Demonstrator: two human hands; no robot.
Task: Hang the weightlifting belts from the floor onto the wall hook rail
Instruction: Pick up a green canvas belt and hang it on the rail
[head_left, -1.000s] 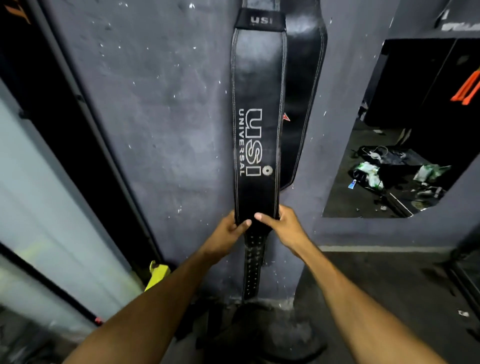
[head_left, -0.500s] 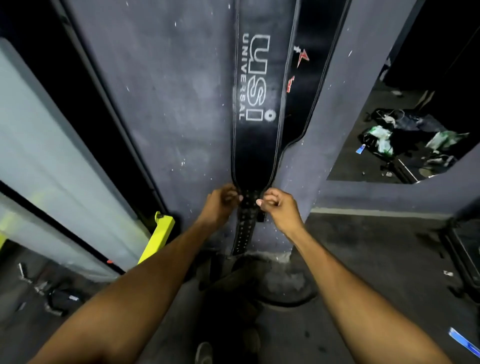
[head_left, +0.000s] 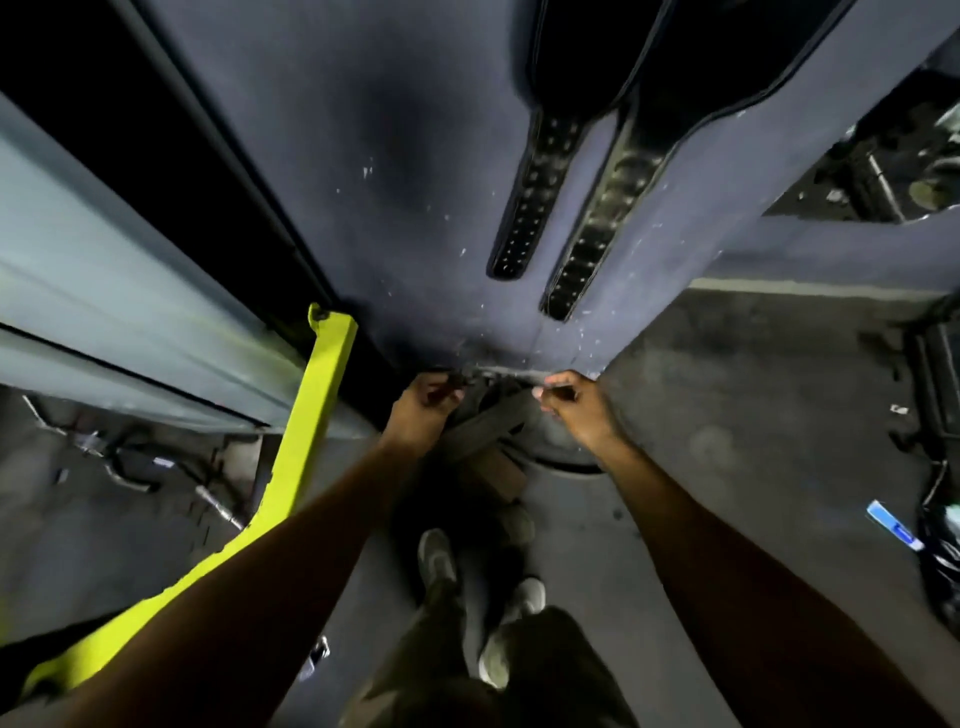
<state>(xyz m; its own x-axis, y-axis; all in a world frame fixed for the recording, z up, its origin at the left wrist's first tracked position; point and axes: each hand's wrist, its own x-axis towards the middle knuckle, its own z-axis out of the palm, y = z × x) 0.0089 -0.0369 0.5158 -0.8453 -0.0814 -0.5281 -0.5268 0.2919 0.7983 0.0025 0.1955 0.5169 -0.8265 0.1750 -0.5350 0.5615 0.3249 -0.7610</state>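
Both hands low at the wall base: left hand (head_left: 423, 410) curled on something dark, right hand (head_left: 576, 405) grip unclear. Floor belt (head_left: 485, 428) lies between them, slanting; two hung belts (head_left: 535, 208) directly above.

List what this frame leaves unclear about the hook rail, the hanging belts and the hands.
- Hook rail: above the head view's top edge.
- Belts: only the tails show; tops cropped.
- Left hand, right hand: motion blur and darkness hide whether either grips anything.
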